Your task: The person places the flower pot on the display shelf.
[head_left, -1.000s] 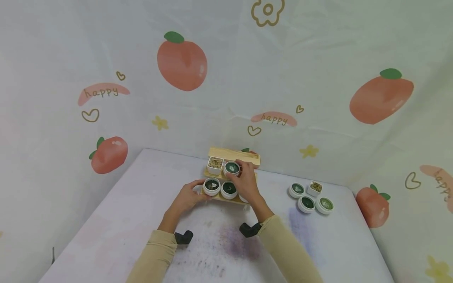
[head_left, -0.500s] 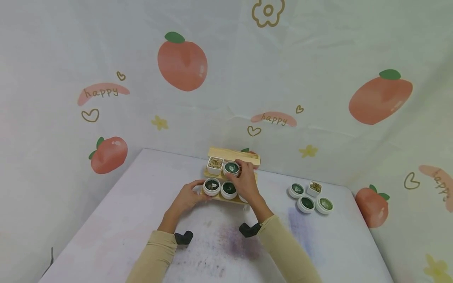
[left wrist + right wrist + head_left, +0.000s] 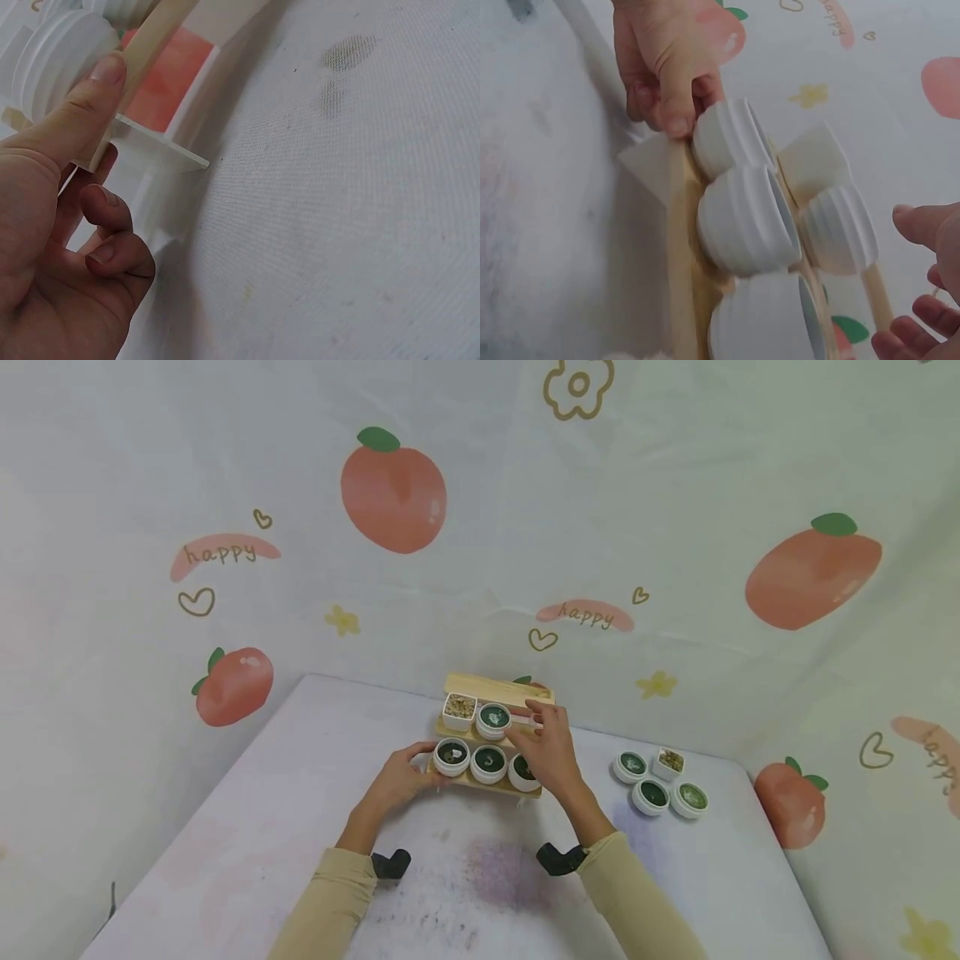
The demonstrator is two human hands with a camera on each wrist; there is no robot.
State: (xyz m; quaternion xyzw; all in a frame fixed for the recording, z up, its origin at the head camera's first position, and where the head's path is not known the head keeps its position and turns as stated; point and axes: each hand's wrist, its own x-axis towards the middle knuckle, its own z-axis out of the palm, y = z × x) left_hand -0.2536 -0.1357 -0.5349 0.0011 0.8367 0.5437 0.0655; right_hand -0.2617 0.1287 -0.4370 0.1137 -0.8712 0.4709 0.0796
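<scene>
A tiered wooden stand [image 3: 497, 786] carries small white pots near the back wall. My left hand [image 3: 393, 781] grips its lower left end, the thumb on the board edge in the left wrist view and fingers curled beneath. Three round pots with dark green tops sit along the lower tier, the leftmost pot [image 3: 452, 758] beside that hand. A square pot [image 3: 460, 712] with a grainy tan top and a round pot [image 3: 493, 721] share the tier above. My right hand [image 3: 551, 752] is just right of that round pot, fingers spread, apart from it in the right wrist view.
On the table's right stand three round pots, among them a lighter green pot [image 3: 689, 799], and a square pot [image 3: 668, 763]. The stand's top tier [image 3: 495, 688] is close to the fruit-printed backdrop [image 3: 450, 618].
My right hand has let go of the round pot on the middle tier and moved right, uncovering the lower right pot. The left hand keeps its hold on the stand.
</scene>
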